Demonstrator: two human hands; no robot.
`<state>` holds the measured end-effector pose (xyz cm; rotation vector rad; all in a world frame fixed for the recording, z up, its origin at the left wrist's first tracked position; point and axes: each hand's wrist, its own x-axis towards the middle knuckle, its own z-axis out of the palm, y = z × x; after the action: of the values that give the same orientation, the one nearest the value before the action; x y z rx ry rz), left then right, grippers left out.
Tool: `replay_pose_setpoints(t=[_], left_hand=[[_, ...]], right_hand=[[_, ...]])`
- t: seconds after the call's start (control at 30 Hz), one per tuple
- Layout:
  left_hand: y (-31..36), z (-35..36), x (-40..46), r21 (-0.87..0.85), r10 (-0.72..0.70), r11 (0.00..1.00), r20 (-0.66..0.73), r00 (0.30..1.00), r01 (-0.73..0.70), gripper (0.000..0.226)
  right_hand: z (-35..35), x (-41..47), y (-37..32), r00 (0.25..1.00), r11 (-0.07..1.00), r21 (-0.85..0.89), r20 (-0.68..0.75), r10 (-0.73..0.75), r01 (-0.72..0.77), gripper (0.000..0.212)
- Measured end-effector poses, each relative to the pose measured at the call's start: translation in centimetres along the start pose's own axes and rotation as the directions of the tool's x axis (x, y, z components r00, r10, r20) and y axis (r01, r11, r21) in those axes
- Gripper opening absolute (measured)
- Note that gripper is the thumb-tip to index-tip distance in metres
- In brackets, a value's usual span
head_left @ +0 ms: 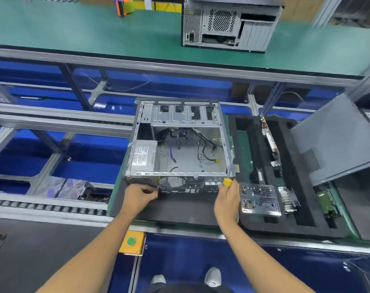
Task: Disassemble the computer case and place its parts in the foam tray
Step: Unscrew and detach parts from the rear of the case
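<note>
Two hands at the case's rear edge

Both your hands sit at the near, rear panel of the case (180, 144), which lies open side up on a dark mat (180, 208). Your left hand (140, 197) has its fingers curled against the lower left of that panel, by the round fan grille; whether they truly grip the metal, you cannot tell from here. Your right hand (227, 196) is closed around a screwdriver (227, 182), its yellow handle poking up at the case's near right corner. Inside the case, a power supply (143, 158) sits at the near left, and loose cables (201, 144) trail across the bare floor. Just right of the case lies the foam tray (302, 227), touching or nearly touching it. The tray's slots hold a green board (242, 153) nearest the case, a card (269, 140) standing on edge, and a clear pack (259, 200) toward you. Right of the tray, a grey side panel (336, 142) leans tilted. Far beyond the case, a second case (228, 24) stands on the green bench (95, 34).
</note>
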<state>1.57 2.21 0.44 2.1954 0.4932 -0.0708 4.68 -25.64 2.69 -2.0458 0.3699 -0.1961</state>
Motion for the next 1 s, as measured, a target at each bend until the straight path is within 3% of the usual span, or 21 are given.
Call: replay_pose_setpoints(t=[0.1,0.27,0.4,0.53,0.6,0.73,0.87,1.0], left_hand=[[0.2,-1.2,2.0,0.024,-0.052,0.998,-0.057,0.997,0.053,0.006],[0.5,-1.2,3.2,0.020,-0.044,0.999,-0.056,0.997,0.045,0.006],[2.1,1.3,1.1,-0.065,0.052,0.997,0.076,0.996,-0.048,0.012],[3.9,5.9,-1.7,-0.098,0.098,0.992,0.186,0.978,-0.081,0.015],[4.9,8.1,-2.7,-0.124,0.104,0.989,0.218,0.970,-0.079,0.012],[6.5,10.6,-3.5,-0.125,0.137,0.986,0.220,0.966,-0.111,0.010],[7.5,12.4,-3.9,-0.098,0.130,0.989,0.198,0.972,-0.112,0.009],[10.0,15.1,-4.6,-0.039,0.212,0.977,0.224,0.951,-0.209,0.003]], right_hand=[[1.5,0.1,-0.5,0.996,1.000,-0.009,0.089,0.015,-0.014,0.037],[0.9,0.4,0.7,0.985,0.997,0.030,0.157,-0.074,0.070,0.027],[0.3,2.8,2.3,0.988,0.989,0.036,0.070,0.140,-0.143,0.013],[1.0,5.3,2.6,0.947,0.961,-0.117,0.175,0.270,-0.252,0.014],[1.5,6.2,2.1,0.945,0.956,-0.181,0.193,0.263,-0.229,0.010],[2.1,7.1,2.1,0.922,0.914,-0.365,0.264,0.282,-0.175,0.038],[1.5,7.6,3.6,0.885,0.928,-0.332,0.363,0.292,-0.169,0.041],[-1.1,7.7,5.2,0.896,0.963,-0.237,0.388,0.216,-0.130,0.044]])
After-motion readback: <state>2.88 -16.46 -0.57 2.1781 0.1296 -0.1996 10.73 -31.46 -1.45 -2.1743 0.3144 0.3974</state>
